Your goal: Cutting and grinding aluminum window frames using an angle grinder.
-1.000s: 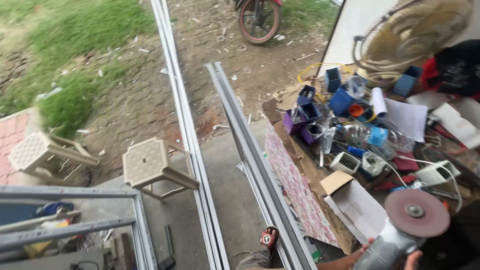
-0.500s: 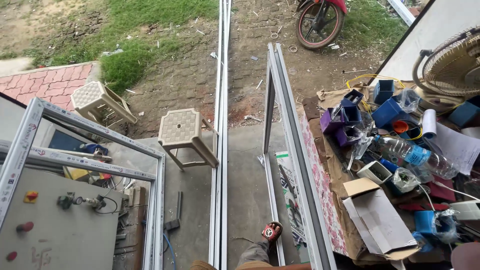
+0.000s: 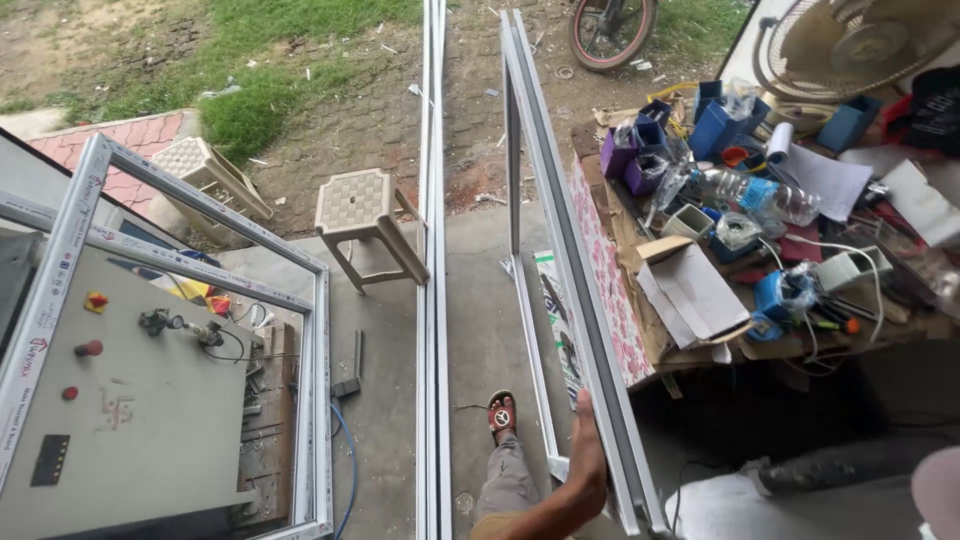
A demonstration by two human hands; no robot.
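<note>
My left hand reaches up from the bottom edge and grips the near rail of a long grey aluminium window frame. The frame stands on edge and leans against the cluttered work table. My leg and sandalled foot stand on the concrete just left of the hand. A pinkish round disc shows at the bottom right corner; what holds it is out of sight. My right hand is not visible.
Long aluminium profiles run up the middle of the floor. A beige plastic stool stands beside them, another stool lies tipped over. A grey control panel inside another aluminium frame fills the left. A fan and motorbike wheel are far back.
The view has swung left and closer. The grinder with its disc has dropped almost out of view at the right. My left hand now shows gripping the leaning frame.
</note>
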